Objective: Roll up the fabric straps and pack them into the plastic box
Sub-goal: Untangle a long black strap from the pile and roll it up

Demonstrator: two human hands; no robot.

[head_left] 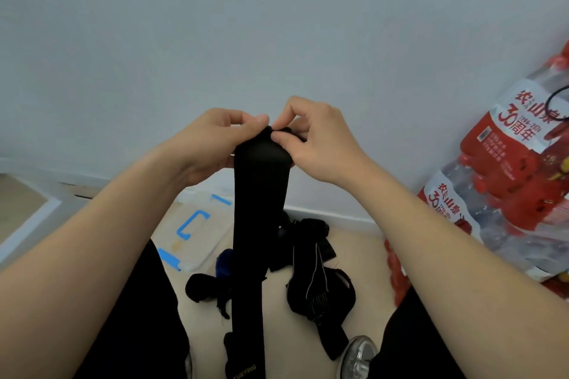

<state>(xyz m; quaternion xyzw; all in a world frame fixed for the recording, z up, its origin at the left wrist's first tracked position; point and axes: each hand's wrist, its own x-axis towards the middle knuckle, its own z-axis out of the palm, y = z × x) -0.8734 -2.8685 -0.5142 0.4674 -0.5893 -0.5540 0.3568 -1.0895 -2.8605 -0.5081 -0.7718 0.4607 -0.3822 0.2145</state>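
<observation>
Both hands are raised in front of the wall, pinching the top end of a long black fabric strap (260,212): the left hand (212,144) and right hand (320,141) each grip it with thumb and fingertips. The strap hangs straight down between the forearms. Beneath them, more black straps (317,283) lie on the floor beside a clear plastic box (197,224) with blue latches.

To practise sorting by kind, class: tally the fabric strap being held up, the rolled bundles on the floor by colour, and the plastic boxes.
Long black fabric strap, pinched by left hand and right hand: 1
Black rolled bundle: 1
Dark blue rolled bundle: 1
Clear plastic box with blue latches: 1
Total: 4
Loose black heap: too tangled to count.
</observation>
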